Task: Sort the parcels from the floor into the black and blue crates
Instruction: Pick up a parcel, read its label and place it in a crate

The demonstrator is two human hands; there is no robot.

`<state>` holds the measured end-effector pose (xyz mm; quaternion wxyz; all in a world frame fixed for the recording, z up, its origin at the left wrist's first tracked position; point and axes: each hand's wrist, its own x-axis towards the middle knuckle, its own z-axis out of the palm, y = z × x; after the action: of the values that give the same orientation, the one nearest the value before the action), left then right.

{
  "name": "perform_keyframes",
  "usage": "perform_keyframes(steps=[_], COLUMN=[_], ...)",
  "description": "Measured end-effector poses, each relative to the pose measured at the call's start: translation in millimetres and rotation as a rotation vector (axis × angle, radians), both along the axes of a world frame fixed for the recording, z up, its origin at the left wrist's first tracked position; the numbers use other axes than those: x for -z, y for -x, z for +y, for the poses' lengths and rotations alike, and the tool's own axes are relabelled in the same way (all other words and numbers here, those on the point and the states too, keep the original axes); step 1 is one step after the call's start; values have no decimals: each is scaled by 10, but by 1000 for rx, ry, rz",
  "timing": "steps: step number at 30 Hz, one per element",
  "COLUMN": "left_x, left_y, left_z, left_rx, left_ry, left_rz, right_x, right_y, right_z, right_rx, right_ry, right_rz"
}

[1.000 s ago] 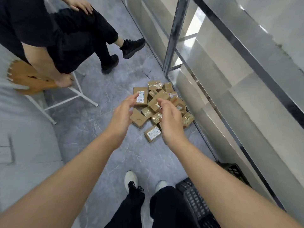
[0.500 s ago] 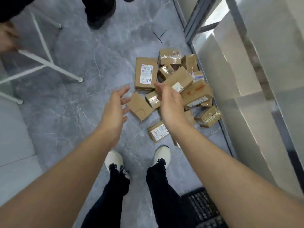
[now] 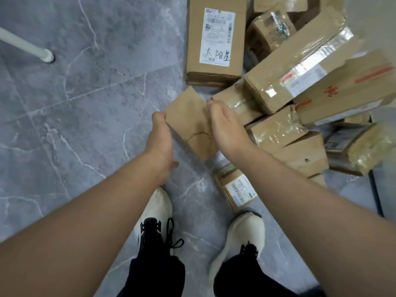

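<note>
Grey marbled tiles [image 3: 85,125] under me, pale veins running across. My white shoes, left [image 3: 157,207] and right [image 3: 246,230], black laces [image 3: 169,239], black trousers [image 3: 158,275]. Far left, a white furniture leg [image 3: 46,55] planted on the tiles.

Both arms bare, stretched fwd & down, forearms running in from the lower corners & converging mid-frame. L hand [image 3: 160,136]: back up, wrist approx straight, fingers curled round the left edge of a flat brown parcel [image 3: 188,116], tips hidden by it; thumb pokes out lower down, toward the R arm. R hand [image 3: 227,127]: opposite side, back to camera, fingers [image 3: 212,103] curled & bunched over the parcel's right edge, wrist bent slightly inward. Hands near each other, not touching, parcel btwn them; both grip it.
</note>
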<state>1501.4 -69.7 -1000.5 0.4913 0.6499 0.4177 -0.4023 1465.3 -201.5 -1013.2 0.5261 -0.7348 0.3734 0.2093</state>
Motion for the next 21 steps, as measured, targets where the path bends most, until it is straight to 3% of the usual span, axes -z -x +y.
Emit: perform_keyframes(steps=[5,12,19,21], left_x=[283,-94,-913,-1198], left_y=[-45,-102,-83,-86], left_z=[-19,-88,-73,-71], left_rx=[-60,-52,-154,-158], left_ry=[161,159,133,115], left_rz=[70,4,-99,-181], right_x=[267,4,-805,-1126], right_y=[-33,-57,175,226], right_z=[95,81,-55,-168], right_rx=[-83,56,528,563], right_ry=[147,38,-143,-192], right_rz=[80,157,84,32])
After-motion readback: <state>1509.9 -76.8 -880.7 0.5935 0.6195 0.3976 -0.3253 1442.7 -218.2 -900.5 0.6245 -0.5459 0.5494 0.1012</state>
